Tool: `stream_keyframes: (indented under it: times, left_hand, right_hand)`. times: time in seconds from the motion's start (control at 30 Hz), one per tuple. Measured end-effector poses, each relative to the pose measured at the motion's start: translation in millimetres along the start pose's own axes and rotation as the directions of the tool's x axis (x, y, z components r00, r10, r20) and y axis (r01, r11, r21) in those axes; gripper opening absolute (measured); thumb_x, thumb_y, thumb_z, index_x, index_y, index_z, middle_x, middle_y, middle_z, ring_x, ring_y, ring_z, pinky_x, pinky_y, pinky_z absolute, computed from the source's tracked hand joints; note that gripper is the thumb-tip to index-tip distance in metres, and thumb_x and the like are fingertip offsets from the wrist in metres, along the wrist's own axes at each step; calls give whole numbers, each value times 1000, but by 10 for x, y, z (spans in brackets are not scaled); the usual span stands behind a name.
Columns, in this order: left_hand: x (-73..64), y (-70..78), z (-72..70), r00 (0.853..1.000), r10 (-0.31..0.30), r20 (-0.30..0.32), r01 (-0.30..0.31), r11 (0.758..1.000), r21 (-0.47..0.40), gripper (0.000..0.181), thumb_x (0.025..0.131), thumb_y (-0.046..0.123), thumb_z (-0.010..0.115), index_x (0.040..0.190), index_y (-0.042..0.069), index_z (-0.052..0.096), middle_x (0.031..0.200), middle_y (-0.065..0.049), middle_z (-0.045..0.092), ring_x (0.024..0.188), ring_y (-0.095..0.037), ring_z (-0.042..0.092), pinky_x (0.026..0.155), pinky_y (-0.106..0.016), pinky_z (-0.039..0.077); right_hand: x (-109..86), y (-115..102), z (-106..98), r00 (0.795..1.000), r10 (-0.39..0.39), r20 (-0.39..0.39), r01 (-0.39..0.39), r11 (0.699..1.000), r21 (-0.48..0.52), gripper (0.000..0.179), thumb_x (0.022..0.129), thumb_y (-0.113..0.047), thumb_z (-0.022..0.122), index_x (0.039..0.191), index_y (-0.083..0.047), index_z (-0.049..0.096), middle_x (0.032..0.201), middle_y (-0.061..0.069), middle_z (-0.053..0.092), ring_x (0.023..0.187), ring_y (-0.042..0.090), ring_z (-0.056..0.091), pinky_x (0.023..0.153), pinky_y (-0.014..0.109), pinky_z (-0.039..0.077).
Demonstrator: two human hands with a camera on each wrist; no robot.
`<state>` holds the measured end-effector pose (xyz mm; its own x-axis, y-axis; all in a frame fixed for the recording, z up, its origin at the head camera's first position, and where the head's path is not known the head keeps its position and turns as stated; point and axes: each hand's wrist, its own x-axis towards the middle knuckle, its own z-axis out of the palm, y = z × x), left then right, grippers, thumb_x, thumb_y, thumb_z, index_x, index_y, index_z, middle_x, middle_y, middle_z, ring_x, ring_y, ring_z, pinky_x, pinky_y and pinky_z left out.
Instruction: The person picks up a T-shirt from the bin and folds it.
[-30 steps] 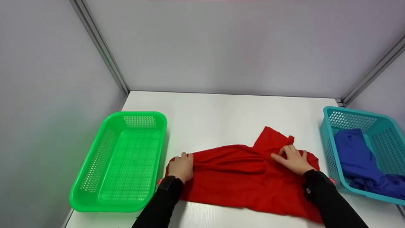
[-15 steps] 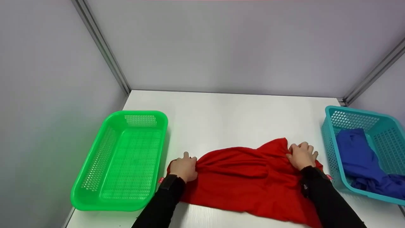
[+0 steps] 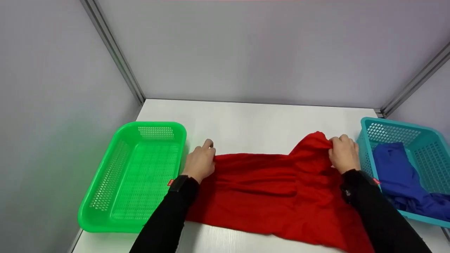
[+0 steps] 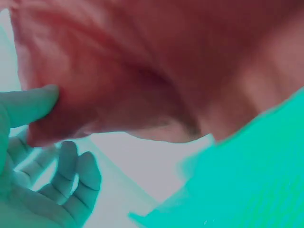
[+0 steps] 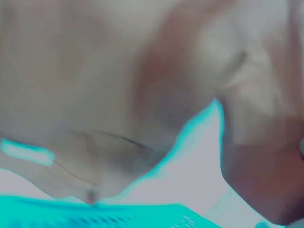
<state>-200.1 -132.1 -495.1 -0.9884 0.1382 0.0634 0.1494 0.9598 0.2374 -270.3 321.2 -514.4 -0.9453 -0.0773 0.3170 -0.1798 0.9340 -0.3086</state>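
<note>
Left grip [image 3: 199,162], right grip [image 3: 344,154] pinch red cloth [image 3: 260,200]; blue cloth [image 3: 399,172] in basket [image 3: 366,154]: head view only.

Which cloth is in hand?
The red cloth, between the green basket and the teal basket: the left hand and right hand both grip it. The blue cloth lies in the teal basket, with neither hand on it.

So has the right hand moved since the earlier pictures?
Yes: in the head view, the right hand has moved toward the back edge of the white table, and slightly rightward, nearer the teal basket.
</note>
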Motion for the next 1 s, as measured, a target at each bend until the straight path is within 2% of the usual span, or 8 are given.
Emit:
stream_keyframes:
  times: [0.17, 0.27, 0.4, 0.47, 0.63, 0.73, 0.9, 1.0]
  left_hand:
    - [135, -178, -179, 999, 46, 1, -46, 996, -82, 11, 91, 16, 75, 87, 8, 68, 124, -2, 63, 94, -31, 67, 74, -46, 58]
    - [184, -262, -251, 996, 89, 4, -87, 976, -200, 12, 92, 17, 75, 91, 8, 68, 128, -2, 63, 99, -27, 66, 81, -41, 57]
    - [228, -324, -320, 994, 113, 0, -103, 912, -397, 14, 98, 18, 70, 93, 7, 63, 93, -9, 66, 81, -23, 57, 75, -35, 47]
    - [249, -338, -344, 996, 86, -39, -95, 903, -419, 14, 99, 19, 68, 92, 8, 63, 82, -10, 64, 76, -23, 53, 72, -34, 42]
    - [305, -336, -418, 979, -14, -202, -46, 956, -289, 11, 101, 17, 66, 97, 7, 65, 96, -12, 71, 86, -29, 66, 77, -42, 54]
    - [351, -336, -461, 961, -23, -275, -43, 972, -232, 7, 101, 11, 64, 101, 4, 64, 100, -16, 68, 94, -35, 68, 81, -47, 57]
    - [366, -377, -434, 917, 57, -394, -82, 996, -46, 2, 97, 5, 67, 97, 3, 65, 102, -16, 67, 106, -38, 62, 90, -49, 54]
    - [319, -390, -374, 907, 161, -388, -121, 985, 125, 5, 94, 6, 70, 93, 4, 66, 104, -15, 70, 120, -38, 60, 103, -52, 47]
  right_hand:
    - [265, -163, -235, 994, 9, -110, -7, 1000, 17, 16, 87, 6, 57, 102, 9, 58, 99, 32, 56, 94, 53, 52, 95, 69, 38]
    - [397, -250, -329, 984, 22, -175, -14, 999, 47, 15, 85, 7, 55, 100, 7, 55, 97, 32, 58, 92, 53, 52, 93, 66, 39]
    - [524, -331, -436, 968, 6, -251, 13, 997, 73, 13, 86, 9, 52, 99, 8, 55, 96, 33, 59, 90, 54, 52, 91, 66, 40]
    - [581, -363, -489, 961, -9, -275, 33, 996, 83, 13, 87, 10, 51, 99, 9, 54, 96, 33, 58, 91, 55, 52, 92, 65, 40]
    - [723, -459, -640, 946, -13, -325, 55, 991, 122, 14, 86, 11, 48, 100, 11, 54, 96, 35, 57, 93, 57, 52, 89, 65, 40]
    - [792, -513, -716, 934, -12, -357, 69, 987, 148, 15, 87, 11, 47, 101, 11, 55, 96, 36, 58, 93, 58, 53, 87, 65, 41]
    - [798, -535, -724, 924, -52, -378, 121, 980, 159, 15, 84, 11, 50, 98, 11, 56, 93, 35, 59, 89, 57, 52, 83, 66, 40]
    - [708, -477, -682, 946, -108, -306, 158, 977, 145, 16, 82, 11, 54, 97, 10, 58, 92, 34, 60, 88, 56, 53, 80, 65, 40]
